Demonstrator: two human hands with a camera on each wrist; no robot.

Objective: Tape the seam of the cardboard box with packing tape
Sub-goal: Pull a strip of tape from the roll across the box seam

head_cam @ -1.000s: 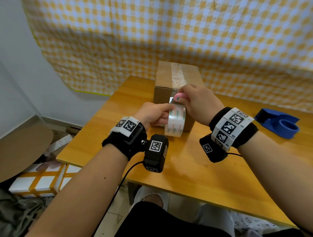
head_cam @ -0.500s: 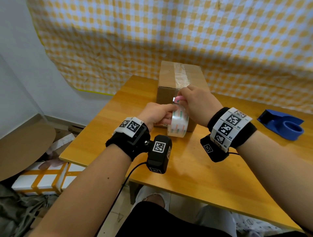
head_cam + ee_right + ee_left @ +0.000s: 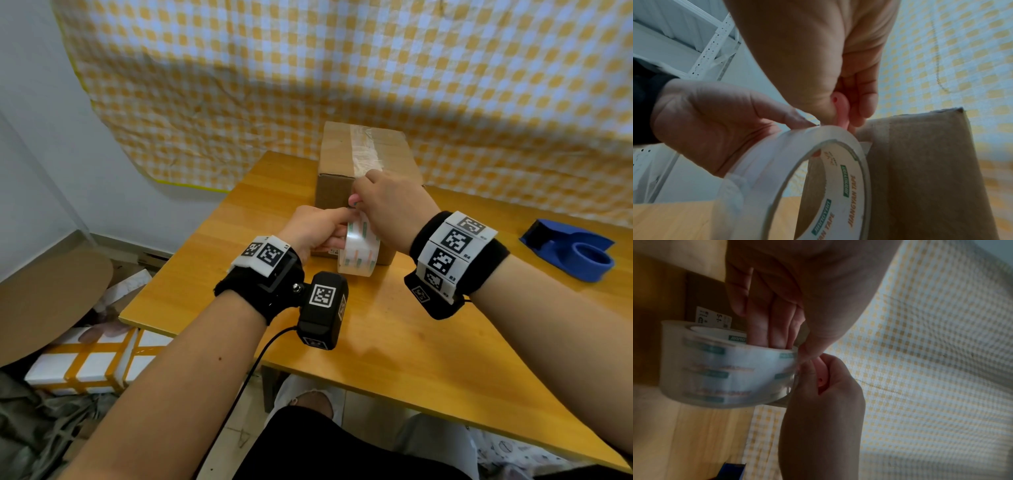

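Note:
A brown cardboard box (image 3: 337,150) stands on the wooden table (image 3: 394,342), with clear tape (image 3: 364,150) laid along its top seam. My left hand (image 3: 318,229) grips a roll of clear packing tape (image 3: 359,251) just in front of the box's near face, fingers through the core (image 3: 768,331) and thumb on its rim. My right hand (image 3: 387,205) holds a small pink cutter (image 3: 840,110) pinched between thumb and fingers, at the top of the roll (image 3: 818,170) by the box's near top edge. The cutter's tip is hidden.
A blue tape dispenser (image 3: 568,250) lies on the table at the right. A yellow checked cloth (image 3: 342,68) hangs behind the box. Boxes and a round board (image 3: 44,301) sit on the floor to the left, below the table edge.
Both hands and the roll have shifted slightly toward the box's near top edge; the grips are unchanged.

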